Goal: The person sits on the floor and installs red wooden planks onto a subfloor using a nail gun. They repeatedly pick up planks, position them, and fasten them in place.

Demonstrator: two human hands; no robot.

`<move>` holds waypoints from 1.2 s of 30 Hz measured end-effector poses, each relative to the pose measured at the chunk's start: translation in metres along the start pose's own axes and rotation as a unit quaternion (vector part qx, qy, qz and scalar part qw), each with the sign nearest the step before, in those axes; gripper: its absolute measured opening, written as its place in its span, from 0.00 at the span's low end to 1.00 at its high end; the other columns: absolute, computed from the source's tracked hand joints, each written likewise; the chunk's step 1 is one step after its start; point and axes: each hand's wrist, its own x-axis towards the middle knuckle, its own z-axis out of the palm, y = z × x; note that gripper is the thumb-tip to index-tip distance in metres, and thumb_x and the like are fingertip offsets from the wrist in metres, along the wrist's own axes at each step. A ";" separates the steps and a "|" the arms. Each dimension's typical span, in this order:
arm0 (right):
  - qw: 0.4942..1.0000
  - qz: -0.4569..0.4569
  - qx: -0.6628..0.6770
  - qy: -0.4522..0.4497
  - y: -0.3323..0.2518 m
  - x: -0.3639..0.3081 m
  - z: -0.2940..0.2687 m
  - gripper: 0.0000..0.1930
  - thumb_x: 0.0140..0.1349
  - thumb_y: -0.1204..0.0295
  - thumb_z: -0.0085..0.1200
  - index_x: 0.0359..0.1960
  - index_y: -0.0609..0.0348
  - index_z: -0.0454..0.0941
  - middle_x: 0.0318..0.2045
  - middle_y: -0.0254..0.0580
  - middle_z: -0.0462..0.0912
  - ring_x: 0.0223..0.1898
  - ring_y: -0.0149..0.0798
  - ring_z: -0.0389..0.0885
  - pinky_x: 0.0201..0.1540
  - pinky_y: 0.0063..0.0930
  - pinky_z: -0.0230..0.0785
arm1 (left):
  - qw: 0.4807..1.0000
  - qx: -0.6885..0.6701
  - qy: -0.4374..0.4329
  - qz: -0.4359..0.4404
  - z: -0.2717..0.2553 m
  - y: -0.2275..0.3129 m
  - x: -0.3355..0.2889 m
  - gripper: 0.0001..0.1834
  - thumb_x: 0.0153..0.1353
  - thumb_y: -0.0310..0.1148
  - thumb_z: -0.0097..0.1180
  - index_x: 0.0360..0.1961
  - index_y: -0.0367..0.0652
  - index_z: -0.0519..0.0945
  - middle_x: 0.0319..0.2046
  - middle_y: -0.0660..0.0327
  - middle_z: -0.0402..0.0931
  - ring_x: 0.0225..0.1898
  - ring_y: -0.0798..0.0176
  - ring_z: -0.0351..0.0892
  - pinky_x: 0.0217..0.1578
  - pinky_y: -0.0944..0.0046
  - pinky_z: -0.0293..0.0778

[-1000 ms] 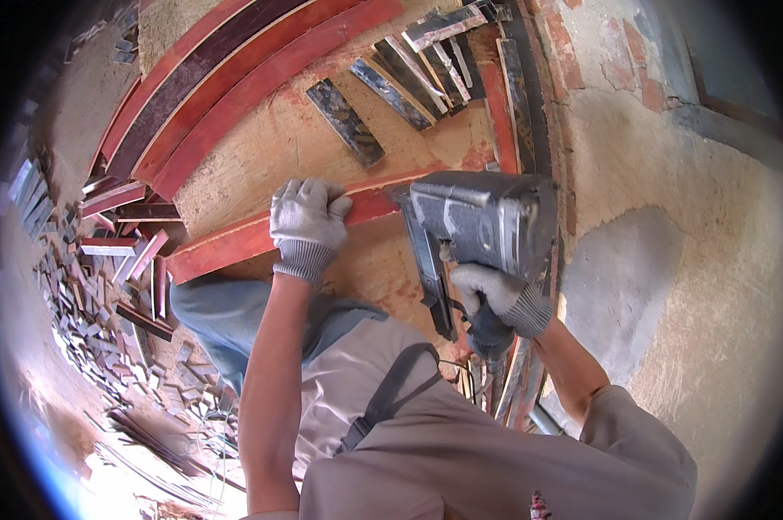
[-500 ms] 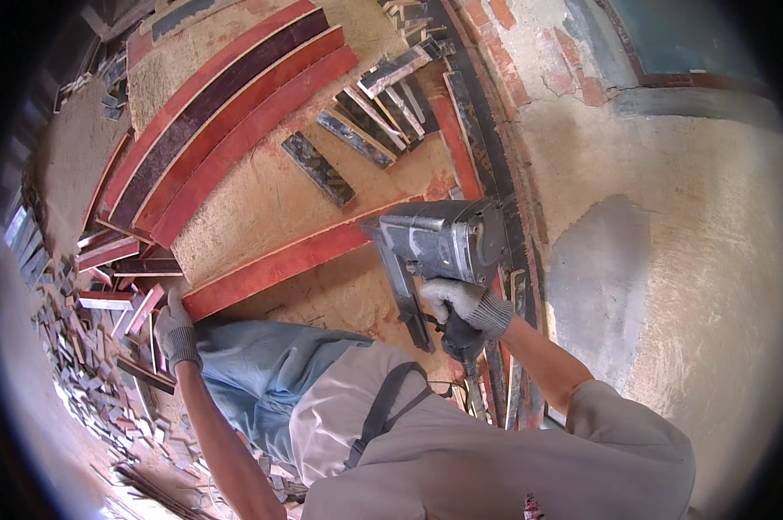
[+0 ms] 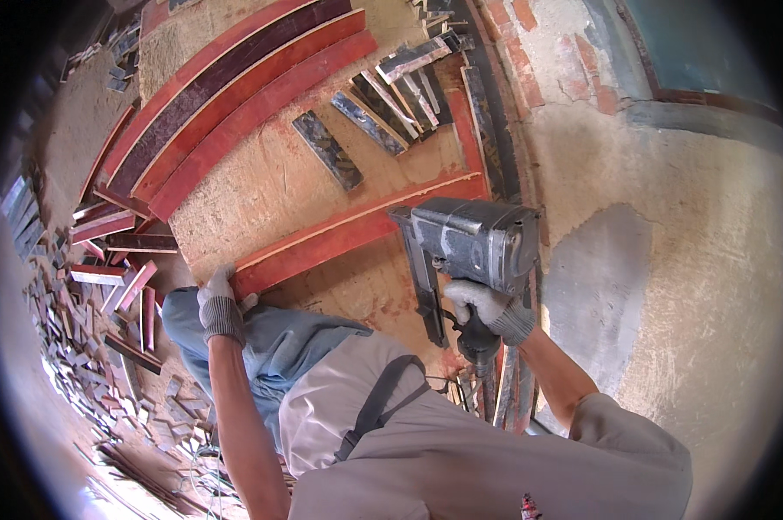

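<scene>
Plastered wall [image 3: 686, 234] is standing right. Left hand [image 3: 221, 302] is clasping red board [image 3: 322, 247] at left end; right hand [image 3: 489, 312] is gripping black nail gun [image 3: 474, 238]

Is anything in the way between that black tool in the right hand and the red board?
Nothing visible. The black tool, held in the right hand, overlaps the red board in this view, though whether they touch is hard to tell. The left hand is at the board's left end.

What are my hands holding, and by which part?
Your right hand holds a black nail gun by its handle; your left hand grips a red board at its left end.
</scene>
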 end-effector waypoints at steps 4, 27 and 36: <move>1.000 -0.012 -0.013 -0.012 0.003 0.009 0.011 0.17 0.73 0.60 0.52 0.27 0.55 0.75 0.18 0.33 0.72 0.21 0.28 0.72 0.29 0.28 0.68 | 0.998 0.006 -0.045 0.043 -0.010 -0.011 0.012 0.19 0.68 0.36 0.58 0.56 0.37 0.81 0.53 0.50 0.76 0.45 0.58 0.82 0.27 0.59 0.88; 0.998 -0.015 -0.039 -0.055 0.000 0.024 0.062 0.16 0.72 0.60 0.55 0.27 0.56 0.79 0.16 0.33 0.76 0.19 0.29 0.74 0.25 0.29 0.66 | 0.882 0.358 -0.065 0.301 -0.025 -0.040 0.030 0.28 0.46 0.31 0.78 0.50 0.40 0.83 0.46 0.52 0.85 0.43 0.53 0.85 0.40 0.56 0.85; 0.999 0.005 -0.016 -0.040 -0.019 0.019 0.076 0.17 0.71 0.62 0.54 0.24 0.56 0.77 0.16 0.34 0.74 0.19 0.30 0.74 0.26 0.28 0.68 | 0.825 0.447 -0.079 0.337 -0.026 -0.029 0.022 0.30 0.42 0.34 0.82 0.49 0.41 0.83 0.45 0.47 0.85 0.47 0.42 0.85 0.47 0.51 0.81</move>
